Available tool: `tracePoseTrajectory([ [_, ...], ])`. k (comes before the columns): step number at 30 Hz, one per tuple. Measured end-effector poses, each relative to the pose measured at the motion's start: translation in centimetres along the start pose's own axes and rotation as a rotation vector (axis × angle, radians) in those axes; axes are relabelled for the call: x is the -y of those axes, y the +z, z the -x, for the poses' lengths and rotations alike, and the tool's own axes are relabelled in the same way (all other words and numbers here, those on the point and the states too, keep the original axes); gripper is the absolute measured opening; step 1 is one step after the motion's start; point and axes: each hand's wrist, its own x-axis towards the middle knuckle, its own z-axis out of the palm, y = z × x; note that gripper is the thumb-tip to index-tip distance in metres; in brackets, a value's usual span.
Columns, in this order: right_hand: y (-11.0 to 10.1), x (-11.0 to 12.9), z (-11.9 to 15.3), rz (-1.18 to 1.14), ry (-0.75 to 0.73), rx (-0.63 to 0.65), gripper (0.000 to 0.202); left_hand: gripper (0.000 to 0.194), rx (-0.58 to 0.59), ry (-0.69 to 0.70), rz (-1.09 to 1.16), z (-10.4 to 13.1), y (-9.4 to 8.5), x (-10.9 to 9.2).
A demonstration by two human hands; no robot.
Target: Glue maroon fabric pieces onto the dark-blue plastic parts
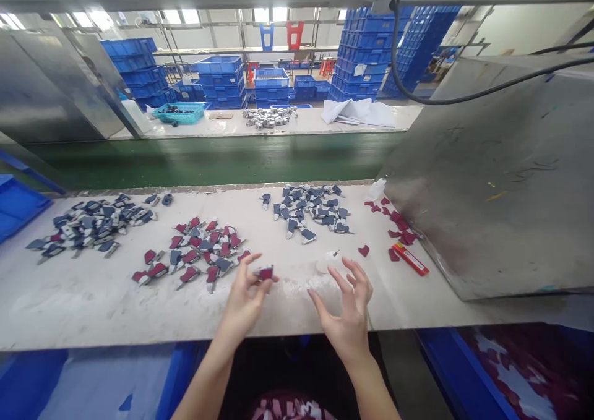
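Note:
Between the thumb and fingers of my left hand (244, 301) is a small metal part with a dark red face (266, 273), held just above the table. My right hand (348, 312) is open, its thumb and fingers spread and curved with nothing between them. Just behind its fingertips lies a small whitish, translucent item (327, 262) whose kind I cannot make out. To the left of my left hand spreads a mixed group of dark red and grey-blue parts (191, 256). A group of grey-blue parts (315, 206) lies beyond my hands.
Another heap of grey-blue parts (93, 225) sits at far left. Loose dark red pieces (401, 225) and a red-and-yellow box (411, 259) lie at right, beside a large metal housing (505, 179). A green conveyor belt (260, 160) runs behind. Blue bins (464, 377) stand below the table edge.

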Motion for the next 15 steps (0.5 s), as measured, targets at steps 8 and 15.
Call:
tracePoseTrajectory([
  [8, 2.2, -3.6, 0.4, 0.017, 0.135, 0.152, 0.028, 0.049, -0.507, 0.116, -0.851, -3.4, -9.0, -0.9],
  [15, 3.1, -4.3, 0.1, -0.048, 0.096, 0.162, 0.061, 0.047, -0.280, 0.340, -1.081, -7.3, -3.1, -3.7],
])
